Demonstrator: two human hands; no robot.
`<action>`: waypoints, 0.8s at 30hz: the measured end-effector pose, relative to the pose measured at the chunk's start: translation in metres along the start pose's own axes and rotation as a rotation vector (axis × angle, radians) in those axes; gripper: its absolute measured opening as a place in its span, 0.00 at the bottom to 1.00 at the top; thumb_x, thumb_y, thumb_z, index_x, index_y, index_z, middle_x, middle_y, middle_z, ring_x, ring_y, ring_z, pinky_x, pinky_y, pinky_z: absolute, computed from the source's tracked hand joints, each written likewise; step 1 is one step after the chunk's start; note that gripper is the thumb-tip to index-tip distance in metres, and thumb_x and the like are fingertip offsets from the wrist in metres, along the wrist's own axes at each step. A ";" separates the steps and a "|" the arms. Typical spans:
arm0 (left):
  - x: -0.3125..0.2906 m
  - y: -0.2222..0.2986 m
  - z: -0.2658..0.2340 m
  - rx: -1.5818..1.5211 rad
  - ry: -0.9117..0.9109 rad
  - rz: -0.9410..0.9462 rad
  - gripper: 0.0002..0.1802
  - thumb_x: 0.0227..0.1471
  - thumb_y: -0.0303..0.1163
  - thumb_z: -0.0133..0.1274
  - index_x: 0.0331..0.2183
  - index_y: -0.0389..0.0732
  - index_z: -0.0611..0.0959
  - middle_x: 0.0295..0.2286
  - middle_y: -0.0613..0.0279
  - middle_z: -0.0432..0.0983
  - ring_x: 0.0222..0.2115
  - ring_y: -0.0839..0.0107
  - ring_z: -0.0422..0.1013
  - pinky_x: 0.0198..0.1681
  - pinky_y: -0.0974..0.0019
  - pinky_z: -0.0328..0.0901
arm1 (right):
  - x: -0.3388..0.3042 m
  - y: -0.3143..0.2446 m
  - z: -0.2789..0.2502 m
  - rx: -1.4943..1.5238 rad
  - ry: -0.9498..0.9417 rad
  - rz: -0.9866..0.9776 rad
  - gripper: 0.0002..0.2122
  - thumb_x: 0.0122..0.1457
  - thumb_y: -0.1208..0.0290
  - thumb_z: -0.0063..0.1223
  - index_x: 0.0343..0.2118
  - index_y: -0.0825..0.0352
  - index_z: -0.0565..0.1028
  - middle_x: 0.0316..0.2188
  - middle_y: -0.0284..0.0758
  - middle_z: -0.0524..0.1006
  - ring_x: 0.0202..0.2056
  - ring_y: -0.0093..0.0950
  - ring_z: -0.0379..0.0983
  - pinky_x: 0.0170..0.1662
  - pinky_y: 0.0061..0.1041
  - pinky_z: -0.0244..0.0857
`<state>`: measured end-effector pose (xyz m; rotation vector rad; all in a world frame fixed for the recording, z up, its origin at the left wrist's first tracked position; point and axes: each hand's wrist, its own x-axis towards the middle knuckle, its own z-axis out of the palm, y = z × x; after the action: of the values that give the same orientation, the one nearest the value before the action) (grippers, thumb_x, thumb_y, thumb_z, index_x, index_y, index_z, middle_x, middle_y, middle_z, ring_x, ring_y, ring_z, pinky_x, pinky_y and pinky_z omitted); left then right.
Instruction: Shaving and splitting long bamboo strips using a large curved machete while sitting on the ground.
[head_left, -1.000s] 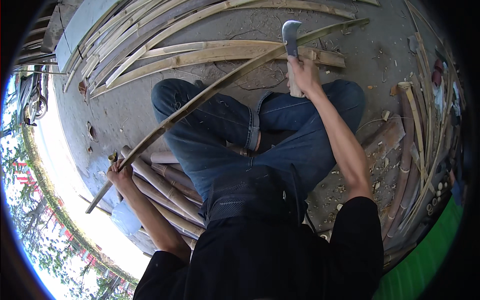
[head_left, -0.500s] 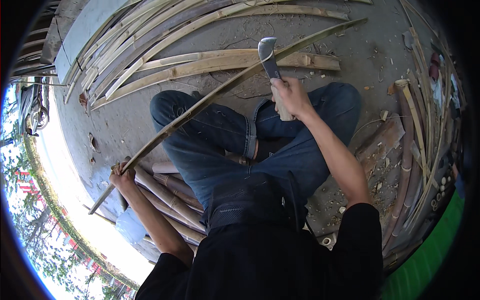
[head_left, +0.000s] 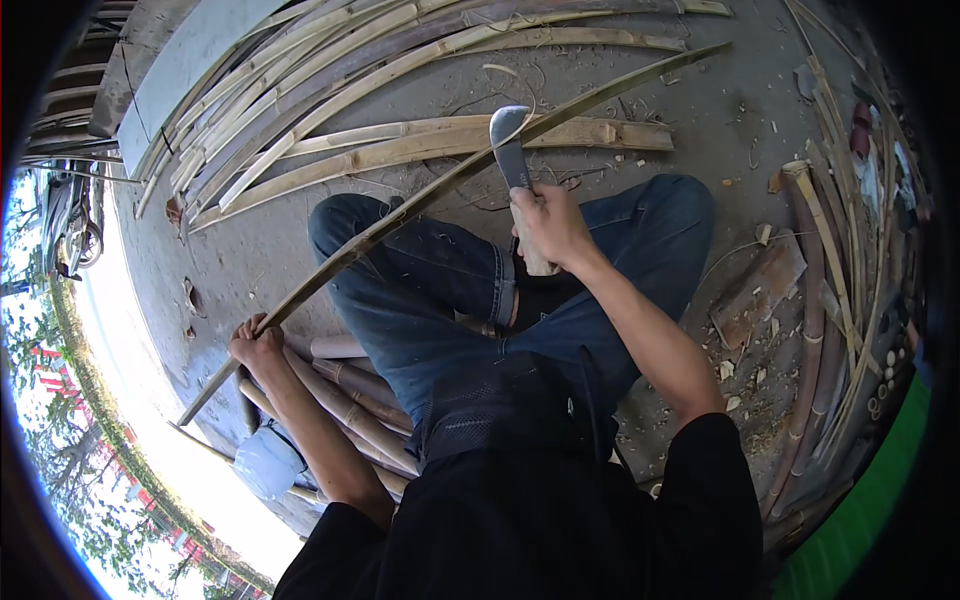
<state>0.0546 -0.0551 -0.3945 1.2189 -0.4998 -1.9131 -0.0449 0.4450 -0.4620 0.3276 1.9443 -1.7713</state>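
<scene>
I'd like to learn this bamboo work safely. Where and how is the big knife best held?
Hold the knife by its pale wooden handle, coming from below, as the right hand does. The curved blade points up and away, resting against the long bamboo strip, so this grip keeps fingers off the edge.

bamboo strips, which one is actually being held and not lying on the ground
The long thin bamboo strip running diagonally across the lap: the left hand grips its near end; the others lie loose on the concrete.

My left hand [head_left: 256, 345] grips long bamboo strip [head_left: 450, 185] | my right hand [head_left: 552, 222] holds curved knife [head_left: 510, 150] against it | across my knees
</scene>
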 end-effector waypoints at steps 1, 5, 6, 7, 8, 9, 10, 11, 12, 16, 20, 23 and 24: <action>-0.013 0.008 0.004 -0.054 0.027 -0.033 0.16 0.49 0.24 0.35 0.13 0.51 0.59 0.09 0.73 0.52 0.08 0.75 0.50 0.13 0.72 0.54 | 0.010 0.006 -0.015 -0.124 0.024 -0.101 0.17 0.65 0.60 0.49 0.30 0.73 0.76 0.16 0.34 0.77 0.18 0.31 0.77 0.20 0.34 0.70; -0.025 -0.053 0.034 0.067 -0.042 -0.014 0.18 0.47 0.24 0.35 0.10 0.50 0.56 0.08 0.73 0.50 0.07 0.76 0.49 0.13 0.73 0.54 | 0.044 0.043 -0.075 0.360 0.268 0.107 0.19 0.65 0.58 0.49 0.34 0.76 0.73 0.19 0.39 0.76 0.14 0.30 0.74 0.17 0.30 0.67; -0.033 -0.049 0.022 0.095 -0.005 0.022 0.18 0.47 0.24 0.35 0.10 0.50 0.56 0.07 0.73 0.50 0.07 0.76 0.50 0.14 0.72 0.56 | 0.019 0.017 -0.017 0.255 0.095 0.105 0.19 0.65 0.58 0.49 0.34 0.76 0.73 0.19 0.39 0.76 0.15 0.30 0.74 0.17 0.30 0.68; -0.032 -0.045 0.023 0.092 -0.013 0.019 0.18 0.47 0.24 0.35 0.10 0.50 0.56 0.07 0.73 0.50 0.07 0.76 0.50 0.14 0.72 0.56 | -0.003 -0.001 0.012 0.166 -0.008 0.078 0.19 0.65 0.59 0.49 0.34 0.76 0.73 0.19 0.40 0.76 0.15 0.30 0.74 0.18 0.31 0.68; -0.033 -0.038 0.022 0.037 -0.031 -0.020 0.18 0.47 0.24 0.35 0.11 0.50 0.57 0.08 0.73 0.50 0.08 0.76 0.50 0.15 0.71 0.56 | -0.008 -0.011 0.014 0.092 -0.052 0.039 0.19 0.65 0.59 0.48 0.34 0.76 0.72 0.20 0.41 0.76 0.15 0.30 0.74 0.18 0.31 0.68; -0.034 -0.031 0.020 -0.017 -0.049 -0.059 0.17 0.48 0.23 0.35 0.11 0.50 0.58 0.08 0.73 0.51 0.08 0.75 0.51 0.16 0.71 0.57 | 0.001 -0.004 -0.009 -0.032 -0.052 -0.039 0.18 0.65 0.59 0.48 0.35 0.76 0.72 0.19 0.41 0.75 0.15 0.30 0.74 0.18 0.30 0.68; -0.038 -0.027 0.021 -0.031 -0.066 -0.066 0.17 0.47 0.23 0.36 0.12 0.50 0.58 0.09 0.73 0.52 0.09 0.75 0.52 0.16 0.71 0.57 | 0.017 -0.002 -0.037 0.122 0.069 0.020 0.19 0.65 0.59 0.48 0.34 0.76 0.73 0.19 0.41 0.76 0.15 0.31 0.74 0.18 0.30 0.68; -0.040 -0.034 0.024 -0.033 -0.061 -0.065 0.17 0.47 0.23 0.36 0.12 0.50 0.58 0.09 0.73 0.52 0.09 0.75 0.52 0.16 0.71 0.57 | 0.020 -0.006 -0.052 0.273 0.189 0.096 0.19 0.65 0.58 0.48 0.34 0.75 0.73 0.20 0.41 0.76 0.16 0.31 0.75 0.18 0.30 0.68; -0.037 -0.047 0.033 -0.008 -0.073 -0.060 0.17 0.47 0.24 0.36 0.11 0.50 0.58 0.09 0.73 0.52 0.08 0.76 0.52 0.16 0.71 0.57 | 0.015 -0.002 -0.041 0.269 0.185 0.098 0.19 0.65 0.58 0.48 0.34 0.75 0.73 0.20 0.41 0.76 0.16 0.31 0.75 0.18 0.30 0.68; -0.069 -0.094 0.042 0.031 -0.069 -0.130 0.16 0.47 0.24 0.37 0.13 0.49 0.58 0.10 0.73 0.49 0.10 0.75 0.51 0.18 0.71 0.57 | -0.015 -0.025 0.027 0.084 -0.050 0.030 0.20 0.63 0.57 0.50 0.29 0.75 0.76 0.18 0.42 0.78 0.20 0.35 0.79 0.19 0.34 0.70; -0.087 -0.095 0.062 0.043 -0.096 -0.151 0.17 0.49 0.25 0.37 0.13 0.50 0.58 0.11 0.74 0.51 0.11 0.77 0.53 0.20 0.69 0.58 | 0.037 -0.019 -0.024 0.160 0.275 -0.072 0.20 0.66 0.58 0.46 0.26 0.73 0.75 0.16 0.38 0.77 0.16 0.30 0.77 0.21 0.31 0.71; -0.084 -0.106 0.054 0.014 -0.110 -0.213 0.18 0.52 0.25 0.37 0.13 0.50 0.59 0.11 0.74 0.51 0.11 0.77 0.53 0.21 0.70 0.58 | 0.027 -0.022 -0.010 0.035 0.230 -0.058 0.21 0.66 0.58 0.46 0.25 0.73 0.75 0.15 0.39 0.77 0.17 0.30 0.78 0.23 0.31 0.71; -0.086 -0.109 0.054 -0.001 -0.092 -0.183 0.18 0.53 0.25 0.38 0.14 0.49 0.60 0.11 0.74 0.52 0.12 0.77 0.54 0.22 0.70 0.59 | 0.013 -0.013 0.010 -0.054 0.101 -0.090 0.20 0.64 0.58 0.49 0.26 0.73 0.76 0.16 0.41 0.77 0.19 0.32 0.79 0.25 0.32 0.70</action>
<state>-0.0188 0.0749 -0.3953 1.2153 -0.4473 -2.1317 -0.0603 0.4318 -0.4581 0.3217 2.1041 -1.7856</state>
